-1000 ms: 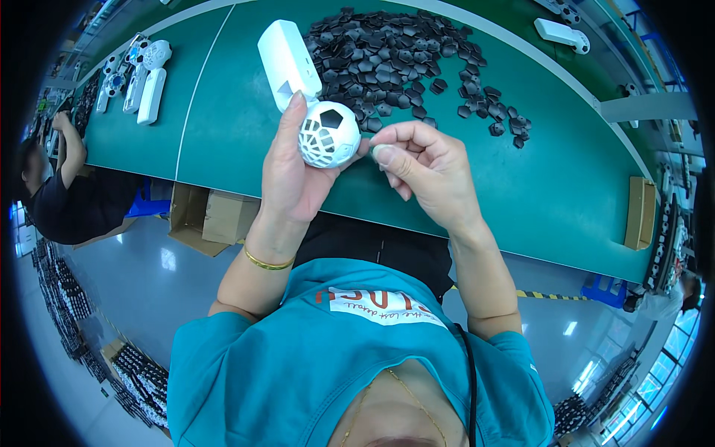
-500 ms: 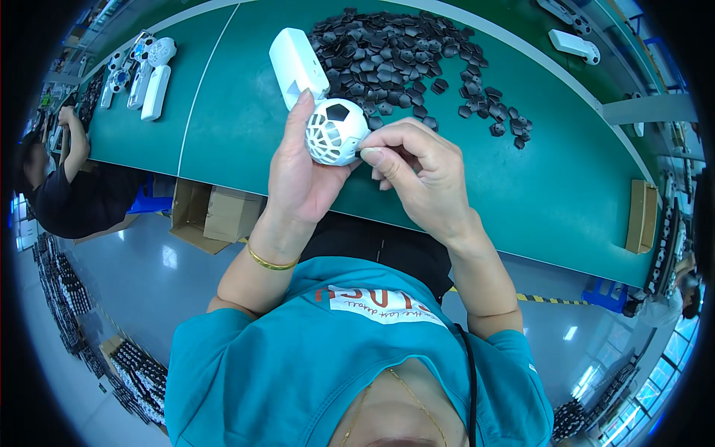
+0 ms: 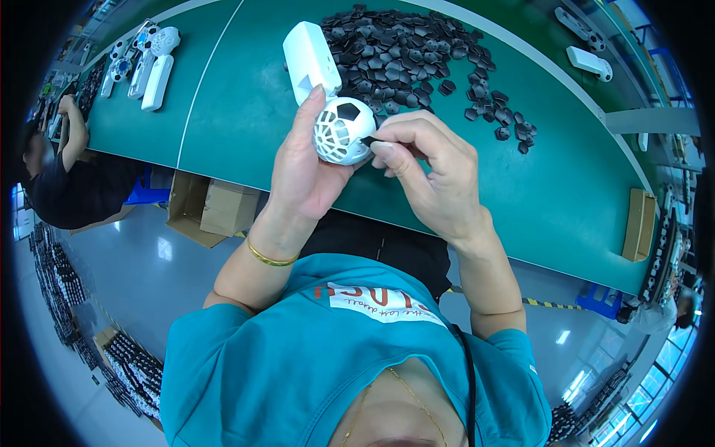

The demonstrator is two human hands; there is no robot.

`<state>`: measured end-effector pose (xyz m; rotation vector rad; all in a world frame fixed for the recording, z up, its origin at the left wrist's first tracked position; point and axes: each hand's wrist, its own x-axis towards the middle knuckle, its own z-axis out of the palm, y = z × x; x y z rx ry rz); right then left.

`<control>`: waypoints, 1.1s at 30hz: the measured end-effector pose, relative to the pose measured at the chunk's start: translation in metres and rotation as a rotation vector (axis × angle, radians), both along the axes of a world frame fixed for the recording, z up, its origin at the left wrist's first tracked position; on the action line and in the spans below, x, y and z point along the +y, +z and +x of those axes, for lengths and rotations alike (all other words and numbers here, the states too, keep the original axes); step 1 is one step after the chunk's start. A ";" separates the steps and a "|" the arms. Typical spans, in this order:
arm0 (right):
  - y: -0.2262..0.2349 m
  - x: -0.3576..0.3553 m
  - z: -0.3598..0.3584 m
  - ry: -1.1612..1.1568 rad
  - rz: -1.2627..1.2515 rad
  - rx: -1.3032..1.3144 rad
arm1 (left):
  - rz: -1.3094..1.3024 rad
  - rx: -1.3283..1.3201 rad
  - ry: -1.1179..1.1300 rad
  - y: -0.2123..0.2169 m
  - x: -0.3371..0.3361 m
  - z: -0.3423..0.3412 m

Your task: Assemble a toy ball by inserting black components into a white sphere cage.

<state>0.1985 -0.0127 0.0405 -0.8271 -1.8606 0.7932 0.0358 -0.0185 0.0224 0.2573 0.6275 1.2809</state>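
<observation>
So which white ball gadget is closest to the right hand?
The white gadget held in the left hand, beside the right hand; the others lie farther off.

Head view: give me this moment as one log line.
left hand: holds white ball-headed device | right hand: pinches black piece at device's right side | beyond: pile of black pentagonal pieces on green table

Room rightward over green table (image 3: 555,190), black pentagon pile (image 3: 406,58) ahead, height hard to judge
</observation>
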 end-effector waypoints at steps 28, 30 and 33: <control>-0.008 -0.002 0.003 -0.196 -0.229 0.080 | 0.043 0.012 0.120 0.005 -0.009 0.010; -0.003 -0.008 0.005 -0.105 -0.297 0.145 | 0.045 0.021 0.117 0.004 -0.008 0.010; -0.012 -0.016 -0.008 -0.092 -0.270 0.221 | 0.055 0.038 0.100 0.004 -0.006 0.010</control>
